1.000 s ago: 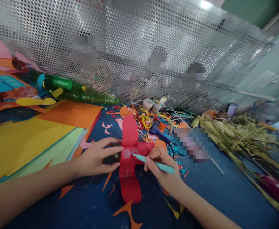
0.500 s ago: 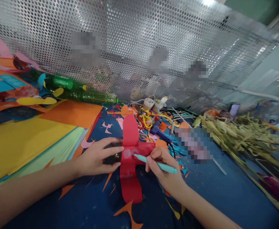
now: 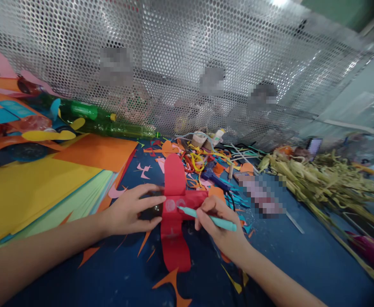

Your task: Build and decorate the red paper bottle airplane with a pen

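Under left fingers point(image 3: 150, 201), red-wrapped bottle point(image 3: 171, 217); contents hidden.

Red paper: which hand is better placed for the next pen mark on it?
The right hand, I'd judge: it holds the turquoise pen, tip at the pale circles on the red paper. The left hand is spread around the dark bottle and seems to steady it.

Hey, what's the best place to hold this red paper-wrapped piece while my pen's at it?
Probably the dark, rounded end, coming from the left, fingers and thumb on opposite sides, much as your left hand spans it. The paper flaps stick out and look thin, so they'd likely bend, and your right hand with the pen occupies the opposite side.
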{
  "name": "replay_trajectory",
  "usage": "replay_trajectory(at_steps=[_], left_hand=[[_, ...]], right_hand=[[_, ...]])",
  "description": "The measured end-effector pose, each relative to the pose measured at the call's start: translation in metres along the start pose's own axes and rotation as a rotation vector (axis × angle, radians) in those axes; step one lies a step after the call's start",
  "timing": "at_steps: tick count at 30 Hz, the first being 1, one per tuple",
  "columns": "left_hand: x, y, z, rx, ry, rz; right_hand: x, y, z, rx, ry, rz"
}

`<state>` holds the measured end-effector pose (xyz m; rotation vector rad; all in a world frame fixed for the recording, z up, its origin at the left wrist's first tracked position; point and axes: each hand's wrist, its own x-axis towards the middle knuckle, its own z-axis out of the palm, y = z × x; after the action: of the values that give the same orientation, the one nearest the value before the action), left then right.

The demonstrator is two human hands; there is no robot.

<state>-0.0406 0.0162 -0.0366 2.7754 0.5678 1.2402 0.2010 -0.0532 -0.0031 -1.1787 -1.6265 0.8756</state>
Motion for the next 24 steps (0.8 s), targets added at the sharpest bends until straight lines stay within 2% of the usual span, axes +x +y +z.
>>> replay_trajectory(at_steps=[3,7,12,17,24], left_hand=[[0.0001,0.0001,0.0000,-0.010,0.011,0.000],[0.0006,0.0007,-0.0007,-0.013,0.011,-0.002],[0.0014,0.0013,-0.0013,-0.013,0.003,-0.011],[0.0009,0.0006,-0.0014,-0.009,-0.003,-0.013],[-0.0015,-0.0002,-0.0009,0.019,-0.016,-0.016]], right_hand=[[-0.0001,0.0004,-0.0001,-0.005,0.031,0.009],[0.0002,0.0017,-0.0001,-0.005,-0.019,-0.004],[0.0004,0.0023,0.0003,0.004,0.026,0.011],[0.0007,0.0032,-0.0005,0.008,-0.008,0.009],[-0.0002,0.0057,-0.0006,-0.016,0.017,0.002]])
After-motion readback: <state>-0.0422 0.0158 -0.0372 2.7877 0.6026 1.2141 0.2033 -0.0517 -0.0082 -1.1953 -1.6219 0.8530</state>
